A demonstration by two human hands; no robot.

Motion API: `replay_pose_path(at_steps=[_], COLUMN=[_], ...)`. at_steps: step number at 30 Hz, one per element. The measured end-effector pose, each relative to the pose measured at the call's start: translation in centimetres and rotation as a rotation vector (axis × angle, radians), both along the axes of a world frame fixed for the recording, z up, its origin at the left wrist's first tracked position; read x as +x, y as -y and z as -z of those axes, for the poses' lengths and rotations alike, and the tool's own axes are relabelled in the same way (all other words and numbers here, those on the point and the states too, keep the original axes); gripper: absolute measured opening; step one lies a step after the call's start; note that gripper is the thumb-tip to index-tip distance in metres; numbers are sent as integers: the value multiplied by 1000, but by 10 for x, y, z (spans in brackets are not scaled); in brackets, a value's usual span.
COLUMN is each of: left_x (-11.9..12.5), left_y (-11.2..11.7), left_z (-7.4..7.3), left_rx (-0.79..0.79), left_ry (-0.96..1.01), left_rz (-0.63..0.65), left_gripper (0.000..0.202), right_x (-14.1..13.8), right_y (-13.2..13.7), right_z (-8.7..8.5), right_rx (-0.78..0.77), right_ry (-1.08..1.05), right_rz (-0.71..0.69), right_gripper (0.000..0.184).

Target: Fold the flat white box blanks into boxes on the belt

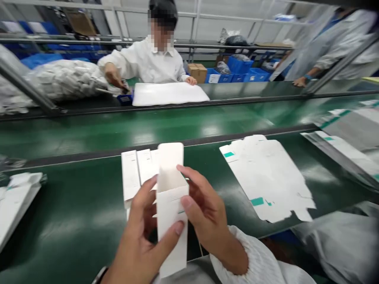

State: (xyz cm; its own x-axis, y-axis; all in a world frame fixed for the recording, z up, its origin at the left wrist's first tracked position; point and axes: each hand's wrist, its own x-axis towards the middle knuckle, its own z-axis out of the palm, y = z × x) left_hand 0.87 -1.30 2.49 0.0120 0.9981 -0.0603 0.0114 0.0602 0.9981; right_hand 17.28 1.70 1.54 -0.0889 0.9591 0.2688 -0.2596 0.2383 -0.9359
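I hold a small white carton (171,221) upright in front of me, its top flap open and standing up. My left hand (142,244) wraps the carton's lower left side, thumb across its front face. My right hand (207,213) grips the right side, thumb on the front and fingers reaching behind the open top. Two narrow white boxes (136,173) lie on the green table just behind the carton. A stack of flat, unfolded white carton blanks (268,177) with teal marks lies to the right of my hands.
A green conveyor belt (124,128) runs across beyond the table. Across it a person in a white coat (148,63) handles a white sheet (168,94) beside a bag of white parts (62,81). Another person's arm (322,59) is at upper right. More white cartons (14,205) lie at left.
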Motion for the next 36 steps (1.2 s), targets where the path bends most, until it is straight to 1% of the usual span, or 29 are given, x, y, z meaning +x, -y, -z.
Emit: replay_pose_path(at_steps=[3, 5, 7, 10, 11, 12, 14, 15, 16, 17, 18, 20, 21, 22, 23, 25, 27, 29, 32, 34, 36], left_x=[-5, -12, -17, -22, -24, -27, -33, -36, -39, -41, -42, -42, -41, -39, -37, -34, -33, -33, -34, -33, -32], left_y=[-4, -5, -4, -1, 0, 1, 0, -1, -2, -3, -4, -5, -6, -6, -6, -6, -5, -4, -3, -4, -5], left_z=[1, 4, 5, 4, 3, 2, -2, -3, -5, -6, -6, -6, -5, -5, -5, -6, -8, -8, -5, -2, 0], left_rx=[84, 88, 53, 56, 81, 107, 149, 159, 155, 136, 106, 33, 4, -14, -21, -25, -48, -67, -57, -34, 2], left_ry=[11, 13, 14, -56, -96, -134, -193, -220, -246, -263, -251, -111, -4, 96, 164, 190, 133, 86, 70, 82, 106], left_rz=[120, 191, 224, 225, 227, 243, 305, 344, 385, 418, 436, 415, 374, 325, 279, 223, 189, 182, 224, 244, 254], left_gripper=[77, 81, 86, 80, 77, 74, 69, 66, 62, 59, 58, 66, 70, 70, 67, 65, 68, 69, 69, 69, 71], right_x=[4, 3, 2, 0, 0, 0, 0, 1, 3, 5, 7, 12, 14, 15, 16, 14, 12, 9, 8, 8, 9], right_y=[0, 0, 1, 3, 3, 2, -1, -4, -7, -10, -12, -13, -12, -11, -8, -4, -3, -4, -7, -8, -8], right_z=[-1, 0, 2, 1, -1, -4, -12, -16, -21, -25, -28, -31, -31, -31, -30, -27, -24, -22, -20, -20, -20], right_rx=[36, 30, 21, 2, -42, -128, -383, -505, -589, -619, -602, -492, -422, -351, -284, -186, -174, -206, -230, -221, -224], right_ry=[60, 47, 41, 16, -36, -114, -295, -361, -391, -377, -332, -215, -154, -95, -43, 27, 49, 36, 63, 84, 65], right_rz=[29, 19, -5, -31, -37, -48, -101, -148, -205, -261, -302, -321, -312, -295, -274, -209, -135, -117, -145, -108, -55], right_gripper=[32, 30, 28, 20, 18, 19, 22, 26, 34, 40, 39, 25, 20, 19, 20, 19, 14, 12, 18, 21, 18])
